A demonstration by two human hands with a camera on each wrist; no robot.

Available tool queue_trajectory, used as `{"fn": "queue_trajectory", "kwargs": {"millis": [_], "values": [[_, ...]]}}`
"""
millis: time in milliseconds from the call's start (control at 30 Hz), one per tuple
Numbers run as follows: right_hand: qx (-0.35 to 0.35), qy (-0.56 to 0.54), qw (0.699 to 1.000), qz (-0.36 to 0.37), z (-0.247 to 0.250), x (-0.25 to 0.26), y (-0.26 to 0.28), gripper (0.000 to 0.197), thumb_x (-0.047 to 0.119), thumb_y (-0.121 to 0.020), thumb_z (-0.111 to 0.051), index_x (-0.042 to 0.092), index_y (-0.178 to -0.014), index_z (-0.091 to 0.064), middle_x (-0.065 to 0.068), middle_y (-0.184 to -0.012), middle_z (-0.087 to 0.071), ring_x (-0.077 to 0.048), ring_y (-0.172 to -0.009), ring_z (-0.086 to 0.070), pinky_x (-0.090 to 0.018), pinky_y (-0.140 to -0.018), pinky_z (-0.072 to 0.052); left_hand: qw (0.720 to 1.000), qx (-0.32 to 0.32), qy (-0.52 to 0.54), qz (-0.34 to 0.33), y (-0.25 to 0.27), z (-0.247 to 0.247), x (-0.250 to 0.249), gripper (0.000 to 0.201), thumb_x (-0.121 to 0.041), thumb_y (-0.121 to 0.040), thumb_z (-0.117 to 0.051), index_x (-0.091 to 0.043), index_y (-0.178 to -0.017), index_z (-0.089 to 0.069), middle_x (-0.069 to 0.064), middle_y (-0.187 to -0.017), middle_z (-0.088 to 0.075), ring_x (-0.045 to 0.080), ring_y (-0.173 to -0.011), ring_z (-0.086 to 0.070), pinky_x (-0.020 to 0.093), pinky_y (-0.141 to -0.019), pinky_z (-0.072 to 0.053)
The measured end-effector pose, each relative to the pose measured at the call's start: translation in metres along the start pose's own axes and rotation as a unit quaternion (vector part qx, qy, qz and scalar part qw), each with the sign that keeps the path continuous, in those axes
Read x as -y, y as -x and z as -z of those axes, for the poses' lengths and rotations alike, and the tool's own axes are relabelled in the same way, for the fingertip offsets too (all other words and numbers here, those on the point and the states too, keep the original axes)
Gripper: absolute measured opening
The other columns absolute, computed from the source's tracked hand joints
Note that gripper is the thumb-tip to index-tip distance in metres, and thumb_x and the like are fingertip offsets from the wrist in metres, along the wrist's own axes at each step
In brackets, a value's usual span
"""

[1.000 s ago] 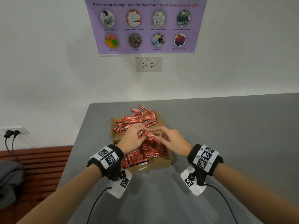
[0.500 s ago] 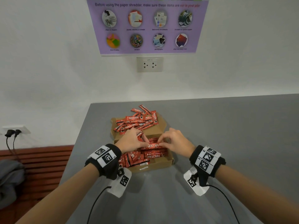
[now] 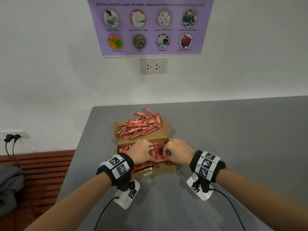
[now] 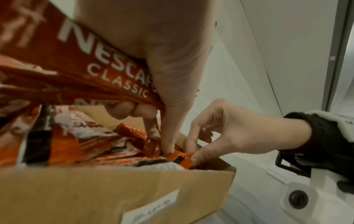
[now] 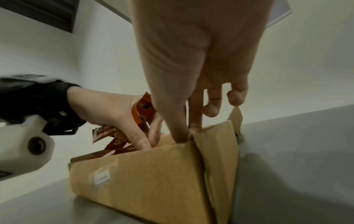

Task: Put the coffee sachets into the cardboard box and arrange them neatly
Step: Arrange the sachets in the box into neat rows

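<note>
A brown cardboard box (image 3: 164, 170) sits open on the grey table, its bottom covered with red Nescafe sachets (image 3: 159, 151). More loose sachets (image 3: 141, 125) lie piled on the folded-back lid (image 3: 167, 130) behind it. Both hands are down inside the box, close together. My left hand (image 3: 152, 155) grips a bunch of sachets (image 4: 91, 65) against its palm, its thumb and fingertips reaching the layer below. My right hand (image 3: 166, 154) pinches the end of one sachet (image 4: 180, 156) near the box's front right corner (image 5: 193, 136).
The table (image 3: 233, 139) stretches wide to the right; its left edge drops to a wooden bench (image 3: 41, 172) with grey cloth (image 3: 10, 184). A wall with a socket (image 3: 153, 66) and a purple poster (image 3: 150, 25) stands just behind the table.
Both hands came back from the far edge of the box toward me and sank into it, carrying sachets down onto the layer inside.
</note>
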State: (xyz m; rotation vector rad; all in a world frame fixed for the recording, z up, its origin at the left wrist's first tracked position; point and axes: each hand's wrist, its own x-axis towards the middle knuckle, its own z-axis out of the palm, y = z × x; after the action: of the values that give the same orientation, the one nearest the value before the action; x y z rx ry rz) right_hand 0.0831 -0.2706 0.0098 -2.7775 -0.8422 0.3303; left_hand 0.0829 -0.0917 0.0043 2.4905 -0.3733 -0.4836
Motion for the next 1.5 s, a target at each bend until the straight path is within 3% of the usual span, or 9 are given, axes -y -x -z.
{"fn": "queue_trajectory", "kwargs": {"millis": [133, 300, 800, 900, 967, 1033, 1133, 1300, 1500], "values": [[0.006, 0.009, 1.000, -0.007, -0.001, 0.002, 0.000, 0.011, 0.013, -0.083, -0.060, 0.014, -0.086, -0.071, 0.001, -0.090, -0.071, -0.017, -0.084, -0.062, -0.026, -0.074, -0.046, 0.999, 0.005, -0.031, 0.015, -0.004, -0.004, 0.003, 0.014, -0.023, -0.073, -0.077, -0.019, -0.072, -0.065, -0.002, -0.082, -0.071, 0.013, -0.075, -0.066, 0.032, -0.076, -0.055], [0.012, 0.023, 1.000, -0.010, -0.007, 0.003, -0.001, 0.011, 0.010, -0.081, -0.058, 0.013, -0.084, -0.069, -0.002, -0.087, -0.070, -0.021, -0.083, -0.061, -0.024, -0.066, -0.037, 0.997, -0.024, -0.074, 0.016, -0.005, -0.013, 0.002, 0.026, -0.020, -0.077, -0.068, -0.021, -0.059, -0.049, 0.002, -0.075, -0.066, 0.017, -0.064, -0.058, 0.027, -0.058, -0.046], [0.005, 0.028, 1.000, 0.011, -0.003, 0.000, 0.001, 0.013, 0.021, -0.077, -0.066, 0.016, -0.089, -0.061, 0.003, -0.091, -0.061, -0.015, -0.087, -0.053, -0.026, -0.069, -0.034, 1.000, -0.009, -0.002, 0.008, -0.006, -0.001, 0.004, 0.019, -0.021, -0.074, -0.073, -0.017, -0.065, -0.057, 0.001, -0.077, -0.067, 0.018, -0.071, -0.064, 0.033, -0.068, -0.055], [-0.069, -0.050, 0.996, -0.003, 0.006, -0.005, 0.001, 0.021, 0.028, -0.083, -0.066, 0.018, -0.099, -0.057, 0.006, -0.088, -0.058, -0.010, -0.080, -0.053, -0.028, -0.073, -0.047, 0.996, -0.055, 0.070, 0.018, -0.004, 0.013, 0.000, 0.009, -0.010, -0.080, -0.063, -0.013, -0.075, -0.057, 0.001, -0.076, -0.063, 0.010, -0.056, -0.055, 0.021, -0.053, -0.048], [-0.144, -0.145, 0.979, 0.003, 0.010, -0.003, 0.000, 0.033, 0.030, -0.090, -0.059, 0.017, -0.119, -0.051, 0.007, -0.098, -0.057, -0.001, -0.079, -0.051, -0.021, -0.074, -0.047, 0.994, -0.068, 0.083, 0.012, -0.002, 0.021, -0.008, 0.017, -0.010, -0.080, -0.066, -0.014, -0.088, -0.052, -0.004, -0.077, -0.056, 0.005, -0.053, -0.048, 0.016, -0.048, -0.039], [-0.173, -0.191, 0.965, 0.048, 0.012, 0.009, -0.002, 0.037, 0.028, -0.093, -0.054, 0.015, -0.127, -0.049, 0.010, -0.105, -0.055, 0.010, -0.079, -0.047, -0.007, -0.073, -0.038, 0.995, -0.011, 0.102, 0.003, 0.001, 0.024, -0.016, 0.039, -0.010, -0.078, -0.068, -0.015, -0.108, -0.043, -0.001, -0.087, -0.057, 0.007, -0.056, -0.050, 0.017, -0.050, -0.040], [-0.180, -0.194, 0.959, 0.105, 0.010, 0.020, -0.005, 0.020, 0.020, -0.091, -0.058, 0.008, -0.107, -0.060, 0.006, -0.096, -0.058, 0.015, -0.075, -0.046, -0.002, -0.071, -0.034, 0.985, 0.067, 0.162, -0.002, 0.002, 0.022, -0.017, 0.056, -0.008, -0.078, -0.070, -0.012, -0.122, -0.035, 0.016, -0.100, -0.063, 0.010, -0.053, -0.054, 0.019, -0.047, -0.045], [-0.169, -0.171, 0.963, 0.122, 0.003, 0.017, -0.006, 0.014, 0.021, -0.091, -0.058, 0.008, -0.094, -0.063, 0.008, -0.083, -0.059, 0.011, -0.070, -0.047, -0.003, -0.067, -0.034, 0.976, 0.107, 0.187, -0.010, 0.006, 0.021, -0.010, 0.036, -0.009, -0.085, -0.066, -0.007, -0.116, -0.048, 0.014, -0.080, -0.068, 0.014, -0.054, -0.064, 0.022, -0.050, -0.053], [-0.201, -0.195, 0.957, 0.078, 0.000, 0.002, -0.002, 0.015, 0.019, -0.093, -0.055, 0.010, -0.097, -0.067, 0.001, -0.087, -0.068, 0.002, -0.070, -0.053, -0.005, -0.069, -0.040, 0.981, 0.115, 0.156, -0.014, 0.012, 0.027, -0.001, 0.021, -0.012, -0.091, -0.059, -0.009, -0.112, -0.057, -0.001, -0.064, -0.060, 0.004, -0.043, -0.053, 0.017, -0.046, -0.045]]}}
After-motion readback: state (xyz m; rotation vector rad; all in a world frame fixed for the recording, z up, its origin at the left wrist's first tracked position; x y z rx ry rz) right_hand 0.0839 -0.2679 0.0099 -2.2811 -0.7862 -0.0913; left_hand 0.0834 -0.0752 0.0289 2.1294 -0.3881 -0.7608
